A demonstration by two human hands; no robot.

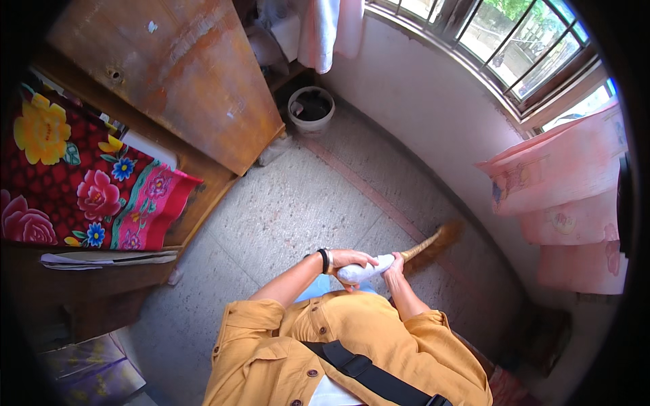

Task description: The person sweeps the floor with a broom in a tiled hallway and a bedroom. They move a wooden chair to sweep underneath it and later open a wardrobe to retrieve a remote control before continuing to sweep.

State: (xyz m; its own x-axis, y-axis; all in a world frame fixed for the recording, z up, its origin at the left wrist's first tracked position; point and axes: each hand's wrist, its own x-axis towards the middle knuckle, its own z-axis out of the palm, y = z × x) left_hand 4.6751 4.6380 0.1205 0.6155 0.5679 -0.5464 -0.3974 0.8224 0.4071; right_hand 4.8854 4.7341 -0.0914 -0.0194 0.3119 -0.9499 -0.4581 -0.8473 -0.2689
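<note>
In front of my body I hold a broom with a pale, wrapped handle and a brown bristle head. The bristles reach out to the right, low over the grey floor, and look blurred. My left hand, with a dark band and a bangle at the wrist, is closed round the handle near its end. Farther down the handle, close to where the bristle bundle begins, my right hand is wrapped round it. Whether the bristles touch the floor I cannot tell.
A whitish bucket with dark contents stands in the far corner. Wooden furniture with an open door panel and a flowered red cloth fills the left. Pink curtains hang at the right below a barred window. A box sits lower left.
</note>
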